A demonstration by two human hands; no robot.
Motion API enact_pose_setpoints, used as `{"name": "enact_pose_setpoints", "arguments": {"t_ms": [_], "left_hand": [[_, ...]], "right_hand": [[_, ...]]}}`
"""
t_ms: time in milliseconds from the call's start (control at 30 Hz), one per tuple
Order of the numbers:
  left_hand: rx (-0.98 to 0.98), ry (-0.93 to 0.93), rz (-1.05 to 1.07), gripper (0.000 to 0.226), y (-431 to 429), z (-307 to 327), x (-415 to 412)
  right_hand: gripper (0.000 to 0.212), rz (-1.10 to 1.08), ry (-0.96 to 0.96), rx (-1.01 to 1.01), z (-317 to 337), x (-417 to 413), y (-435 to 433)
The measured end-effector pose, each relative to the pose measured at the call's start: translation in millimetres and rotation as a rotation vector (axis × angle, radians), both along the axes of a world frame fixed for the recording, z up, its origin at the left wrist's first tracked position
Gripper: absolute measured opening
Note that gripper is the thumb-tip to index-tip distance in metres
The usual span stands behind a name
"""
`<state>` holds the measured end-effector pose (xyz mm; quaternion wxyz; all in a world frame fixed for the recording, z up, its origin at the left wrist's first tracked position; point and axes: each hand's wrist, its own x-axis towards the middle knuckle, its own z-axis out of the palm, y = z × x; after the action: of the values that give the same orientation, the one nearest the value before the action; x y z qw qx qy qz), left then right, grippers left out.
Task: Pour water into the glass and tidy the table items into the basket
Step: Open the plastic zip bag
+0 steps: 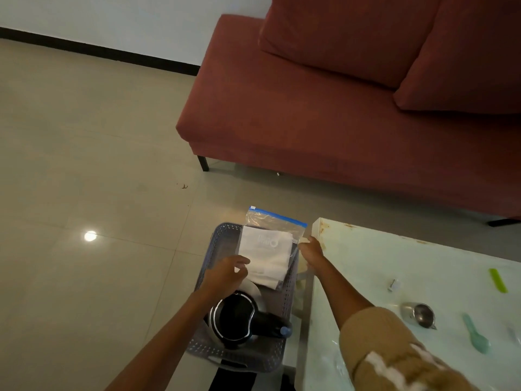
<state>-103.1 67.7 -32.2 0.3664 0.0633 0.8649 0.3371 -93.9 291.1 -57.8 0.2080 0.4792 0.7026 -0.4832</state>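
Observation:
A grey perforated basket (217, 241) stands on the floor beside the left end of the glass table (394, 255). A black electric kettle (236, 320) lies in its near half. A clear zip bag with a blue seal and white papers (267, 249) leans over its far half. My left hand (228, 273) hovers over the basket with curled fingers at the bag's lower left edge. My right hand (311, 248) grips the bag's right edge next to the table corner.
On the table lie a small steel cup (420, 316), a teal spoon (476, 338), a green strip (498, 280) and a small white item (394, 285). A red sofa (338, 122) stands behind. Tiled floor spreads to the left.

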Motion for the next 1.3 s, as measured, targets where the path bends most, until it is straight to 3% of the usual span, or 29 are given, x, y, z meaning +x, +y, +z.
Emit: {"name": "enact_pose_setpoints", "arguments": {"t_ms": [133, 300, 333, 400, 500, 567, 700, 767, 833, 900, 967, 1033, 1100, 1133, 1200, 1267, 1300], "left_hand": [[0.006, 0.030, 0.015, 0.027, -5.6, 4.6, -4.8], [-0.003, -0.001, 0.000, 0.035, -15.2, 16.7, -2.4], [0.010, -0.006, 0.015, 0.036, -16.5, 19.9, -0.3], [0.046, 0.005, 0.043, 0.042, -16.2, 27.8, 5.8], [0.150, 0.024, 0.068, 0.036, -9.0, 47.8, 16.6], [0.274, -0.009, 0.130, 0.047, -2.7, 58.7, 22.8], [0.485, -0.074, 0.238, 0.049, 23.6, 76.8, 36.7], [0.603, -0.244, 0.268, 0.071, 42.9, 90.8, 48.8], [0.798, -0.586, 0.262, 0.091, 63.9, 102.5, 65.3], [0.920, -0.875, 0.232, 0.089, 83.3, 119.6, 85.8], [0.943, -0.976, 0.260, 0.085, 103.2, 132.4, 108.9], [0.913, -0.899, 0.305, 0.078, 122.7, 136.9, 132.0], [0.879, -0.765, 0.339, 0.060, 139.7, 138.8, 152.8], [0.872, -0.719, 0.332, 0.058, 147.4, 141.9, 164.1], [0.855, -0.658, 0.285, 0.075, 161.5, 146.3, 187.4], [0.823, -0.625, 0.232, 0.090, 174.3, 150.3, 215.1], [0.809, -0.622, 0.197, 0.093, 180.2, 150.4, 228.5]], "right_hand": [[0.058, -0.245, 0.093, -0.070, -3.7, -9.1, -5.7], [0.008, -0.214, 0.174, -0.082, 13.6, 5.8, -9.2], [0.006, -0.175, 0.208, -0.095, 24.6, 9.6, -10.5], [0.015, -0.118, 0.297, -0.135, 51.2, 20.4, -13.1], [0.012, -0.094, 0.414, -0.184, 104.3, 46.2, -9.6], [0.008, -0.093, 0.462, -0.212, 134.0, 65.5, 0.0], [0.016, -0.219, 0.639, -0.335, 192.7, 112.5, 22.7], [0.022, -0.342, 0.747, -0.446, 213.0, 138.6, 32.2], [0.018, -0.447, 0.857, -0.604, 224.7, 167.5, 43.3], [0.015, -0.497, 0.949, -0.715, 230.3, 196.2, 49.8], [0.008, -0.561, 0.993, -0.769, 230.1, 226.6, 56.8], [0.023, -0.596, 1.020, -0.824, 228.6, 260.7, 69.9], [0.012, -0.605, 1.053, -0.855, 226.7, 297.2, 90.2], [0.021, -0.602, 1.067, -0.904, 225.6, 316.1, 102.1], [0.042, -0.652, 1.098, -0.971, 223.3, 356.2, 124.0], [0.045, -0.679, 1.023, -1.036, 227.7, 392.6, 147.3], [0.049, -0.673, 0.997, -0.969, 226.8, 409.7, 155.1]]}}
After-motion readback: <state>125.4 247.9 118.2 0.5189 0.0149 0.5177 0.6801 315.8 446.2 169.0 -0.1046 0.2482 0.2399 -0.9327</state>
